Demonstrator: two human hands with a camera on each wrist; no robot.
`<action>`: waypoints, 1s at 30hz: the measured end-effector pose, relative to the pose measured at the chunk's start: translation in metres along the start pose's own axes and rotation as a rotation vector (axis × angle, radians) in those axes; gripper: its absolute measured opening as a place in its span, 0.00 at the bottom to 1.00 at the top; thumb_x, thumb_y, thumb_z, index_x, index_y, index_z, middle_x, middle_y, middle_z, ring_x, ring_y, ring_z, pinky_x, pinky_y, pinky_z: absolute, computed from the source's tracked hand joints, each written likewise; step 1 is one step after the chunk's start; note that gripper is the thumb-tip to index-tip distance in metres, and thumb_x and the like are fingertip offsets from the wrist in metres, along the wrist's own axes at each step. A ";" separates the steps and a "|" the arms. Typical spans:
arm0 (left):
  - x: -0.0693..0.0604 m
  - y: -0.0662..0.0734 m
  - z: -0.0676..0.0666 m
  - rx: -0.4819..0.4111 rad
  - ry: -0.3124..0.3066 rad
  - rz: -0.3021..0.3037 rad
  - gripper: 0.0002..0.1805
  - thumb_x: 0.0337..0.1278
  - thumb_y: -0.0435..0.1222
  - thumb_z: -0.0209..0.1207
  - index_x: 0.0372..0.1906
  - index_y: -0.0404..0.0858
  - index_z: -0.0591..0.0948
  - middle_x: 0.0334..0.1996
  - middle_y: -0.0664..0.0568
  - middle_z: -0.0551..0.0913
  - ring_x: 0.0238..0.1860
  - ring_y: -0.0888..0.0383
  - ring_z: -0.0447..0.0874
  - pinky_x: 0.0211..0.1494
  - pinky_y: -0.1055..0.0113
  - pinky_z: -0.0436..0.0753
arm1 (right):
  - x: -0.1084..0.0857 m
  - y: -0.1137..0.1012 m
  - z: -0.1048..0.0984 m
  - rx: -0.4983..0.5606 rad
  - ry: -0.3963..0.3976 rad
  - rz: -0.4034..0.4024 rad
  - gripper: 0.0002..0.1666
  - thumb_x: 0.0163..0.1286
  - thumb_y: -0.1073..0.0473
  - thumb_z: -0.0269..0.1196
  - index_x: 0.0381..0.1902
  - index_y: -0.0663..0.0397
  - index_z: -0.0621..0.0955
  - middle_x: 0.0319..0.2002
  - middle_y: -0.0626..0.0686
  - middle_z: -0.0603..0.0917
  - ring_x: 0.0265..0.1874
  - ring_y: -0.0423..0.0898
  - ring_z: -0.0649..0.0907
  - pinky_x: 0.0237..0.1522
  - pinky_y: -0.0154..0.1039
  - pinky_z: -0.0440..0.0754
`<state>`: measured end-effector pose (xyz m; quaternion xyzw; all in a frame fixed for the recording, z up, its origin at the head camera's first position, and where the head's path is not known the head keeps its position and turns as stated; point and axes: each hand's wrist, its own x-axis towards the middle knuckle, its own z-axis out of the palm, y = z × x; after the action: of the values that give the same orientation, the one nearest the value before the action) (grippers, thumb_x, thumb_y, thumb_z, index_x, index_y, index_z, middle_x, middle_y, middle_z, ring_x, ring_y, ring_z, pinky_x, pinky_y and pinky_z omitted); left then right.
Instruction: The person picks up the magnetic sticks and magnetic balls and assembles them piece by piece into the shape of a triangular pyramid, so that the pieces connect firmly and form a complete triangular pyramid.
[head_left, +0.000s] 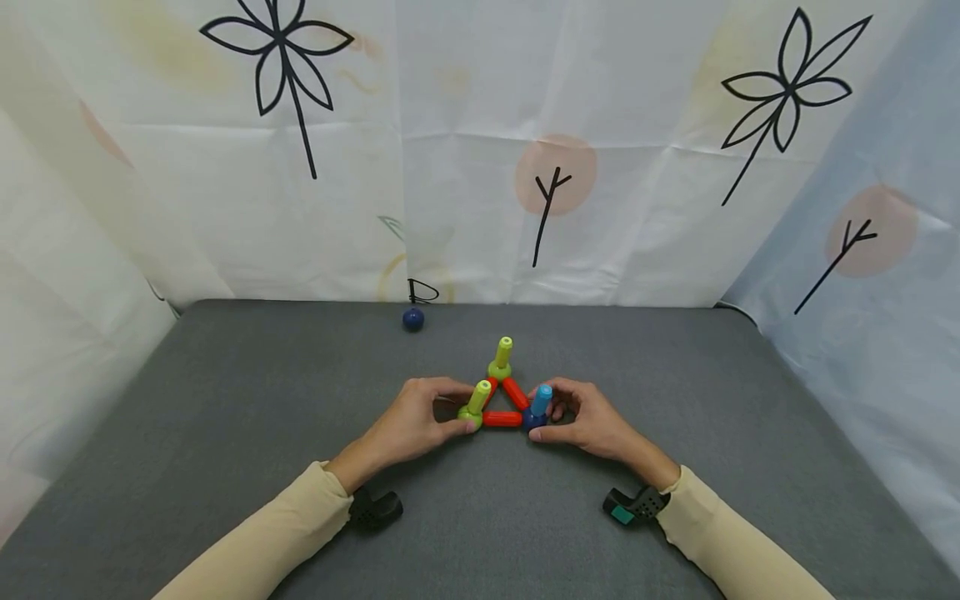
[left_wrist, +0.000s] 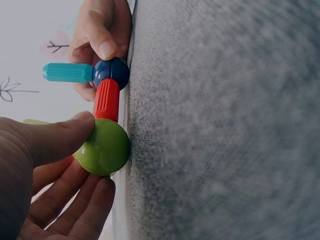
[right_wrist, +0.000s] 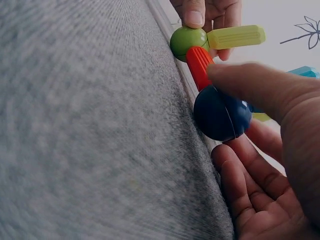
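Three red rods [head_left: 502,419] join two green balls and a dark blue ball [right_wrist: 220,113] into a flat triangle on the grey table. A yellow-green rod stands up from each green ball; a light blue rod [head_left: 542,399] rises from the blue one. My left hand [head_left: 420,421] pinches the near-left green ball [left_wrist: 104,148] between thumb and fingers. At the near-right corner my right hand [head_left: 588,419] grips the dark blue ball, its thumb in front and fingers behind. The far green ball [head_left: 499,370] is untouched by either hand.
A separate dark blue ball [head_left: 413,319] lies near the table's back edge, left of the triangle. White printed curtains [head_left: 465,167] hang behind and at both sides of the grey tabletop [head_left: 262,400]. Each wrist wears a black strap mount [head_left: 636,505].
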<state>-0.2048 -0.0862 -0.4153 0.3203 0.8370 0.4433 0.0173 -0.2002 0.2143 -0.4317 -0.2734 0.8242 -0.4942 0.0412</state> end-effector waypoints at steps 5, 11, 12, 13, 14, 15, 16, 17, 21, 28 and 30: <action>-0.002 -0.004 0.000 -0.014 0.000 -0.018 0.20 0.51 0.35 0.77 0.50 0.38 0.86 0.48 0.51 0.87 0.47 0.58 0.87 0.51 0.64 0.85 | 0.000 -0.002 0.001 0.005 0.008 0.040 0.22 0.57 0.63 0.79 0.48 0.56 0.82 0.37 0.50 0.82 0.35 0.51 0.80 0.38 0.36 0.80; -0.001 -0.002 0.001 -0.020 0.002 -0.051 0.16 0.51 0.34 0.77 0.45 0.38 0.87 0.43 0.53 0.87 0.42 0.61 0.87 0.47 0.68 0.86 | 0.001 -0.003 0.002 0.004 0.040 0.043 0.17 0.55 0.64 0.79 0.39 0.54 0.82 0.33 0.50 0.81 0.32 0.51 0.80 0.35 0.35 0.80; -0.001 -0.001 0.001 -0.019 0.003 -0.055 0.15 0.50 0.33 0.77 0.45 0.38 0.87 0.42 0.53 0.87 0.42 0.61 0.87 0.46 0.68 0.86 | 0.001 -0.003 0.003 0.003 0.046 0.039 0.17 0.55 0.64 0.79 0.37 0.54 0.82 0.33 0.51 0.81 0.32 0.51 0.80 0.35 0.35 0.80; -0.001 -0.001 0.001 -0.016 0.004 -0.057 0.15 0.50 0.33 0.77 0.44 0.38 0.88 0.42 0.53 0.88 0.42 0.61 0.87 0.46 0.68 0.86 | 0.001 -0.003 0.003 0.003 0.052 0.038 0.17 0.54 0.64 0.80 0.36 0.53 0.82 0.33 0.51 0.81 0.31 0.51 0.80 0.34 0.35 0.80; -0.001 0.000 0.001 -0.010 0.005 -0.061 0.15 0.50 0.33 0.77 0.44 0.38 0.88 0.42 0.53 0.88 0.41 0.62 0.87 0.45 0.68 0.86 | 0.001 -0.004 0.003 0.004 0.058 0.038 0.17 0.54 0.64 0.80 0.36 0.53 0.82 0.32 0.51 0.81 0.31 0.50 0.80 0.34 0.35 0.80; 0.000 0.001 0.001 -0.002 0.005 -0.065 0.15 0.50 0.33 0.77 0.44 0.38 0.88 0.42 0.53 0.88 0.41 0.62 0.87 0.45 0.68 0.86 | 0.001 -0.004 0.003 0.004 0.063 0.036 0.17 0.54 0.64 0.80 0.35 0.53 0.82 0.32 0.51 0.82 0.30 0.50 0.80 0.33 0.35 0.80; 0.000 0.002 0.001 0.006 0.006 -0.068 0.15 0.50 0.33 0.77 0.44 0.38 0.88 0.41 0.53 0.88 0.41 0.62 0.87 0.45 0.68 0.86 | 0.001 -0.004 0.003 0.002 0.068 0.036 0.17 0.53 0.64 0.80 0.35 0.54 0.82 0.31 0.51 0.82 0.30 0.49 0.80 0.33 0.35 0.80; 0.000 0.002 0.001 0.012 0.005 -0.073 0.15 0.50 0.33 0.77 0.44 0.38 0.89 0.41 0.53 0.88 0.41 0.62 0.87 0.45 0.68 0.86 | 0.001 -0.004 0.004 -0.002 0.072 0.038 0.17 0.53 0.64 0.81 0.34 0.54 0.82 0.31 0.51 0.82 0.30 0.49 0.80 0.33 0.35 0.80; 0.000 0.005 0.002 0.033 0.001 -0.098 0.15 0.50 0.33 0.77 0.44 0.38 0.89 0.41 0.53 0.88 0.40 0.63 0.86 0.44 0.68 0.86 | 0.001 -0.004 0.005 -0.008 0.083 0.049 0.17 0.51 0.63 0.82 0.34 0.55 0.84 0.30 0.52 0.82 0.29 0.48 0.80 0.32 0.34 0.79; 0.001 0.007 0.003 0.049 0.004 -0.124 0.16 0.49 0.34 0.77 0.45 0.38 0.89 0.41 0.53 0.88 0.39 0.63 0.86 0.42 0.68 0.86 | 0.002 -0.007 0.006 -0.001 0.088 0.059 0.15 0.50 0.62 0.82 0.33 0.55 0.86 0.28 0.52 0.82 0.28 0.47 0.79 0.30 0.33 0.78; 0.001 0.007 0.003 0.048 0.004 -0.127 0.16 0.49 0.34 0.77 0.45 0.38 0.89 0.41 0.53 0.88 0.38 0.63 0.86 0.42 0.68 0.86 | 0.002 -0.008 0.007 -0.001 0.089 0.068 0.15 0.50 0.62 0.82 0.33 0.55 0.86 0.28 0.51 0.82 0.28 0.45 0.79 0.30 0.33 0.78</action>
<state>-0.2012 -0.0808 -0.4116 0.2662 0.8660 0.4217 0.0358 -0.1967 0.2049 -0.4275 -0.2229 0.8343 -0.5038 0.0209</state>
